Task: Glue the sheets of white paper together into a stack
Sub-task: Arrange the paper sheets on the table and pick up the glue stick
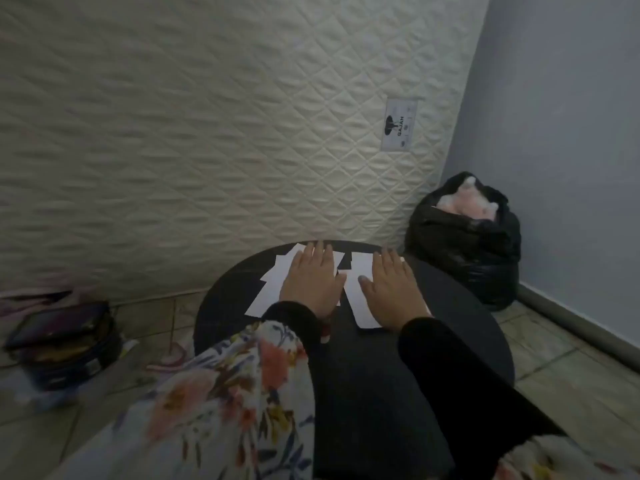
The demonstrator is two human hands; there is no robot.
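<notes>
Two groups of white paper sheets lie on a round black table point(450, 327). The left group point(273, 282) is fanned out, with several sheets overlapping. The right sheet point(356, 296) lies lengthwise toward me. My left hand point(313, 278) rests flat, palm down, on the left group with fingers spread. My right hand point(393, 285) presses flat on the right sheet in the same way. Neither hand holds anything. A small reddish thing point(325, 327) peeks out under my left wrist; I cannot tell what it is.
A quilted white mattress point(207, 133) stands upright right behind the table. A stuffed black plastic bag point(464, 244) sits on the floor at the right, by a blue wall. A dark round tin with a phone on it point(62, 341) is on the tiled floor at the left.
</notes>
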